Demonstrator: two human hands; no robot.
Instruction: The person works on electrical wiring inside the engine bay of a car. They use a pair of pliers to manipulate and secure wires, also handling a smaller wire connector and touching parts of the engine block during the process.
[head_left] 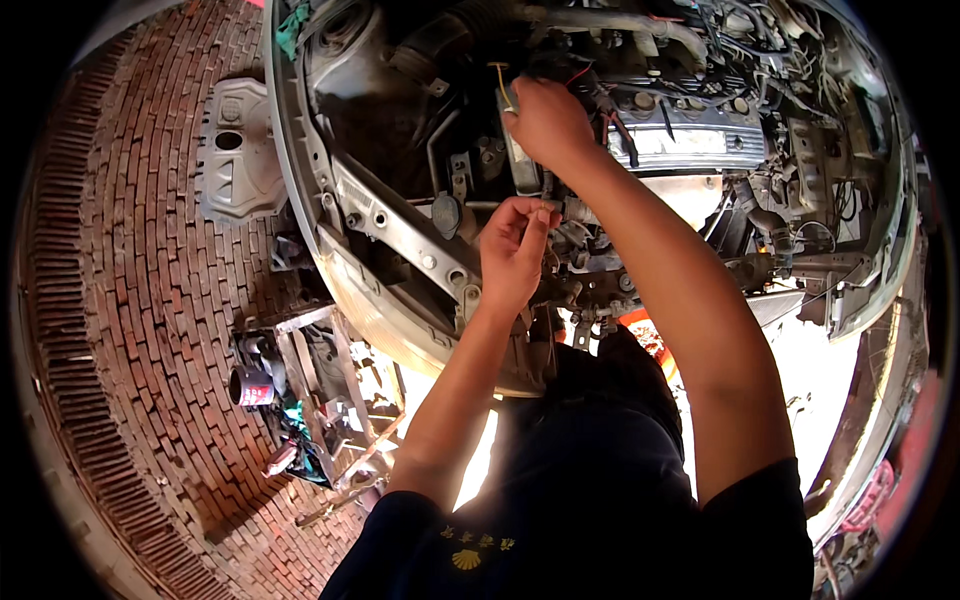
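I am leaning over the open engine bay of a car. My left hand is closed in a pinch above the front of the bay, thumb and forefinger together beside a hose end; whatever is between them is too small to make out. Farther in, my right hand is curled over dark parts next to a yellow dipstick. Most of its fingertips are hidden, and what they grip does not show. Right of this hand lies the silver-grey engine cover with black leads across it.
The car's bare front frame curves along the left of the bay. A grey metal shield lies on the brick floor. Below it stands a wooden-framed stand with tools and a dark cup. A green cloth hangs at the upper left.
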